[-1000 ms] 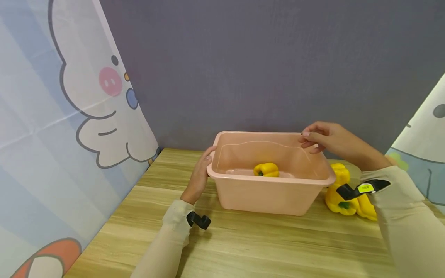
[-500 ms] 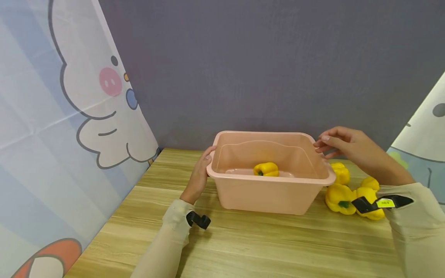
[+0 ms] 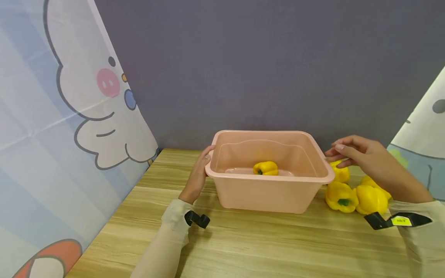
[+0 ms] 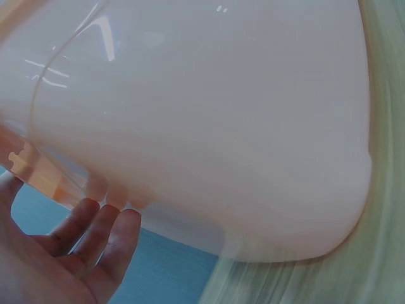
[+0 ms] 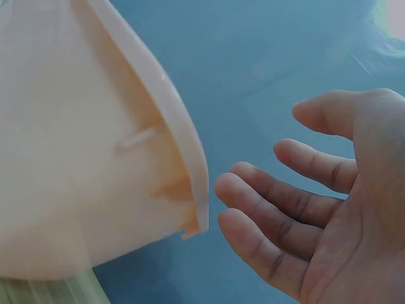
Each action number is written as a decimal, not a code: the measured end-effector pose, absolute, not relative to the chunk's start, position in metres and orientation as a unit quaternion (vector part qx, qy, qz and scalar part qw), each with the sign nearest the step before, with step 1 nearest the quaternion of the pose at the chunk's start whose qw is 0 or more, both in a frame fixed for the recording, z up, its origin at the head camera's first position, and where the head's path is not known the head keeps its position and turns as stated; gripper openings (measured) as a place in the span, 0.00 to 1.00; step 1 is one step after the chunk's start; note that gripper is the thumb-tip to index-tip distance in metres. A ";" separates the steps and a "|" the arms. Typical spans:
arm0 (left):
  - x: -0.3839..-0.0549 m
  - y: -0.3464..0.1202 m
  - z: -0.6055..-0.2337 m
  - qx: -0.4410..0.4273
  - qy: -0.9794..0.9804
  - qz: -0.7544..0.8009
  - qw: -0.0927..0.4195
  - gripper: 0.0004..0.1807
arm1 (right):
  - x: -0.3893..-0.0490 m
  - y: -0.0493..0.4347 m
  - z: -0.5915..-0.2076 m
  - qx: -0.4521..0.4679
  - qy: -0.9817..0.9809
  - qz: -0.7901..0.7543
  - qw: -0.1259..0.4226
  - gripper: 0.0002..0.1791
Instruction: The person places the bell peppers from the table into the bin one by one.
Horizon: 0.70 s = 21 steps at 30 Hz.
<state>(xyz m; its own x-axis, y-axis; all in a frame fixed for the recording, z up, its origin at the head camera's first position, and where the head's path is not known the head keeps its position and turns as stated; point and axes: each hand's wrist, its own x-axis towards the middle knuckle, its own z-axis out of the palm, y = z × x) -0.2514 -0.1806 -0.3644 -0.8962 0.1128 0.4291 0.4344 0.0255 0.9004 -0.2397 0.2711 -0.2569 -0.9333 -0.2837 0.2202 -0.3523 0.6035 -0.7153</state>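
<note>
A pink plastic tub (image 3: 257, 193) stands on the table with one yellow bell pepper (image 3: 265, 168) lying on its floor. My left hand (image 3: 198, 173) holds the tub's left rim. In the left wrist view its curved fingers (image 4: 104, 244) touch the wall just below the rim, with the thumb near the edge. To the right of the tub, my right hand (image 3: 365, 158) hovers in the air, fingers loosely bent around nothing. Several more yellow bell peppers (image 3: 372, 199) are grouped on the table below it, partly hidden by hand and arm.
The wood-grain table (image 3: 257, 243) extends in front of the tub. A dark grey wall (image 3: 264, 65) rises close behind. Cartoon-printed cloth hangs at the left (image 3: 69, 154) and at the right. Each sleeve carries a black wrist mount.
My right hand has moved right and down, from over the tub's right end to above the grouped peppers. The left hand and the pepper inside the tub stay put.
</note>
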 end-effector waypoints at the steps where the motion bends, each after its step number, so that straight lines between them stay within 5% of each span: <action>1: -0.251 -0.181 -0.364 -0.194 -0.705 -0.672 0.119 0.28 | -0.239 0.273 -0.259 0.177 -0.895 0.407 0.049 0.22; 21: -0.251 -0.180 -0.362 -0.178 -0.704 -0.678 0.111 0.28 | -0.217 0.313 -0.298 0.167 -0.890 0.419 0.059 0.18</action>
<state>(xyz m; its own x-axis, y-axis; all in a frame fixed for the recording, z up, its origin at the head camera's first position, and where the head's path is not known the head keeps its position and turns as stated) -0.2514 -0.1805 -0.3621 -0.9120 0.0996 0.3979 0.4015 0.0174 0.9157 -0.2169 0.3134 -0.2980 -0.9374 -0.2482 0.2444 -0.3465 0.5926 -0.7272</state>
